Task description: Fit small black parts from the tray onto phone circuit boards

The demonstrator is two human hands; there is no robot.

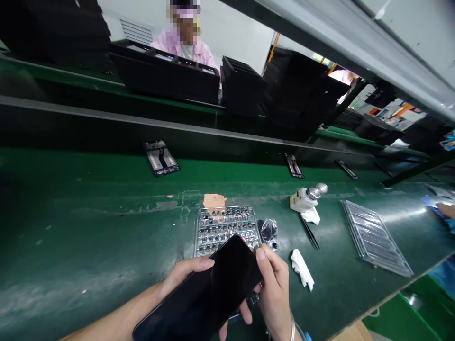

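Observation:
A black smartphone, its dark glass face up, lies tilted between my two hands. My left hand grips its left edge, thumb on the rim and fingertips showing from beneath. At the upper right corner, the thumb and fingers of my right hand are closed on the phone. Just beyond it sits a clear plastic tray with rows of small electronic parts, partly covered by the phone. Beside the tray is a clear bag with dark bits in it.
Right of the tray are a white pump bottle, black tweezers, a crumpled white cloth and stacked clear trays. Opened phone bodies lie along the back. Behind the black bins is a person in pink.

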